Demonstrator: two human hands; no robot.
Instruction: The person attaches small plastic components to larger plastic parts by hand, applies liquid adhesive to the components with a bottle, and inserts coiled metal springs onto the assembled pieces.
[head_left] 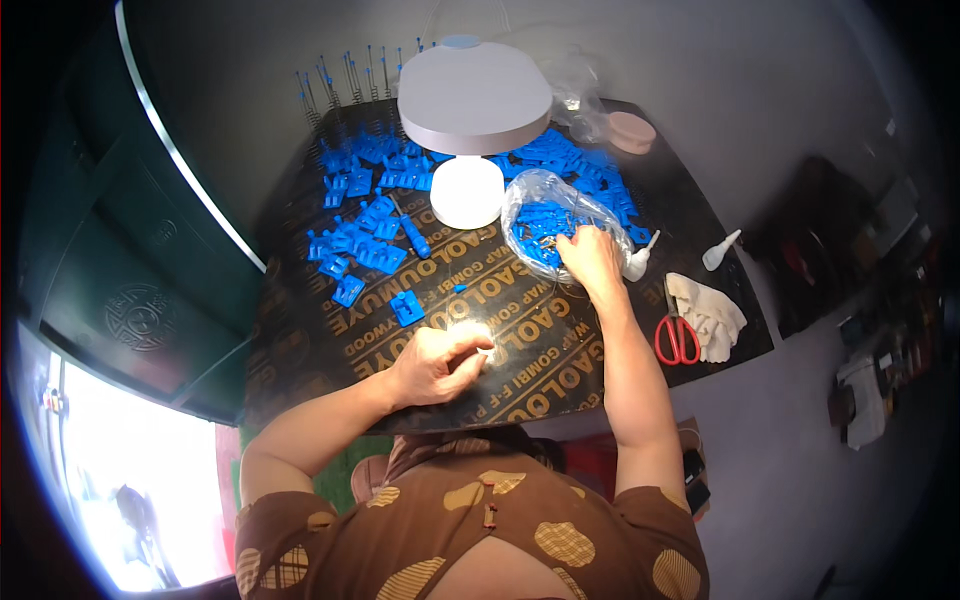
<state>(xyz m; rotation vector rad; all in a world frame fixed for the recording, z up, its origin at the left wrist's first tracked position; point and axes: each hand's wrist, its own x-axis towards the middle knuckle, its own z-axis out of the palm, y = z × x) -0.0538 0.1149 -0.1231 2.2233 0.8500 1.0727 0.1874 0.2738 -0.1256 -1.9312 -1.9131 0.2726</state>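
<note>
My left hand [437, 366] rests near the table's front edge, in the bright patch of light. Its fingers are curled, thumb toward index finger; whatever they hold is too small or too washed out to name. My right hand [592, 257] reaches into a clear plastic bag [516, 192] full of small blue plastic parts [541, 218]. Its fingers are bent down among the parts, with the tips hidden. Just beyond my left hand lie a single blue plastic piece [407, 308] and a tiny blue bit [460, 289].
A white lamp [475, 95] stands at the back, between heaps of blue pieces [372, 235]. A blue-handled screwdriver [414, 238] lies left of centre. On the right are red-handled scissors [677, 340], a cloth [712, 318], white nozzle bottles [716, 254] and a round pink box [631, 132].
</note>
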